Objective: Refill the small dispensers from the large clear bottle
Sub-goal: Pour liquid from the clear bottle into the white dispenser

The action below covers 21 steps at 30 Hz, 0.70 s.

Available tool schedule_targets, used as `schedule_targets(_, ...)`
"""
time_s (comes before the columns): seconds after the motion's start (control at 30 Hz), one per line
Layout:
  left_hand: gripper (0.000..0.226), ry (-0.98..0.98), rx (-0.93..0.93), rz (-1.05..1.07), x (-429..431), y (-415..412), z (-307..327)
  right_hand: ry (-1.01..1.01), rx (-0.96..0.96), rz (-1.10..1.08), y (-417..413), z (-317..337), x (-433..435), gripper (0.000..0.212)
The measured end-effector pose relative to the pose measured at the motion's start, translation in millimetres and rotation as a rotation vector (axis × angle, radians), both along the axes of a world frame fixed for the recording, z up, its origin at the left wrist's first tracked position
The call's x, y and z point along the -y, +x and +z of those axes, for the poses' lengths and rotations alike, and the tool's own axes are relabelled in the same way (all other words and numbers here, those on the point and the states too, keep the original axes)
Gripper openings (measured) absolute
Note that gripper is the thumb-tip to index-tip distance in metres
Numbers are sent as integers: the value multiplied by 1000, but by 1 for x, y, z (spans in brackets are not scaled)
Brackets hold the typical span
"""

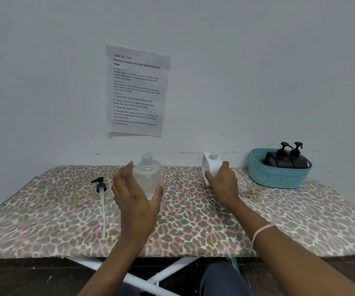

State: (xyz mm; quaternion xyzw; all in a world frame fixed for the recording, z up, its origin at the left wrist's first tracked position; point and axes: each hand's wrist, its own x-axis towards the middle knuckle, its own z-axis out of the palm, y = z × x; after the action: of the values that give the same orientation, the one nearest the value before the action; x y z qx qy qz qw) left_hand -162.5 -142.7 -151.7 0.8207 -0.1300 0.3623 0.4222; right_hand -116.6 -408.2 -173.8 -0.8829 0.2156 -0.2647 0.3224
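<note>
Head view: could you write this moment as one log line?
left hand: holding open clear bottle | right hand: gripping white-labelled bottle | pump: lying on board

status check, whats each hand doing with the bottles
Left hand cupping open clear bottle. Right hand gripping white-labelled bottle, cap off. Pump lying left, nothing blocking.

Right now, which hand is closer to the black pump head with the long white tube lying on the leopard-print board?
Left. The left hand, around the clear open bottle, sits just right of the pump. The right hand is farther right, gripping the white-labelled bottle.
</note>
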Motion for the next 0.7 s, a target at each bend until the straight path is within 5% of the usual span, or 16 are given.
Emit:
schedule_targets(0.33,69,-75,-222,-56,-5,7,0,61,93,157,-50,7,-12,57)
schedule_targets(0.7,64,29,-72,-95,5,-6,4,140,180,232,-118,-12,-38,45)
